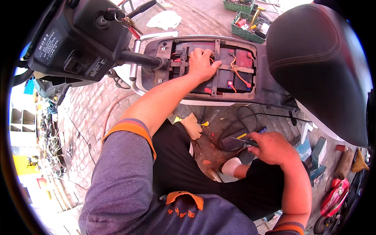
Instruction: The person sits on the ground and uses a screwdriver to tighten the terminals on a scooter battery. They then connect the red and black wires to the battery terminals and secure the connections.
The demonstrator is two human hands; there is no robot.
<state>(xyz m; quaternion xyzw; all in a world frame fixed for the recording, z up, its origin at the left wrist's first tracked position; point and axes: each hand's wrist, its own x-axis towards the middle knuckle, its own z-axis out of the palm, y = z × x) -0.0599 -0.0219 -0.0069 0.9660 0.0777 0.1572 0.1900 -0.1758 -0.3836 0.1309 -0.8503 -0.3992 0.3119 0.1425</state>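
Observation:
My left hand (pixel 201 64) is in the open battery compartment of an electric scooter. Its fingers are bent down over the dark batteries, and its thumb lies by the upright metal strap (pixel 214 84). A bit of orange wire shows between thumb and fingers; what they grip is hidden. On the compartment's right side, an orange cable (pixel 236 70) links red-capped terminals on a battery (pixel 224 80). Lower right, above my knee, my right hand (pixel 273 148) is closed round a screwdriver (pixel 251 143) with a dark handle, its thin shaft pointing left.
The black seat (pixel 317 43) rises to the right, the steering column (pixel 141 58) to the left with keys (pixel 124 19) above. Green baskets of tools (pixel 248 33) stand behind. A dark box (pixel 232 139) with a black cable lies on the brick ground, near boxes (pixel 319 152).

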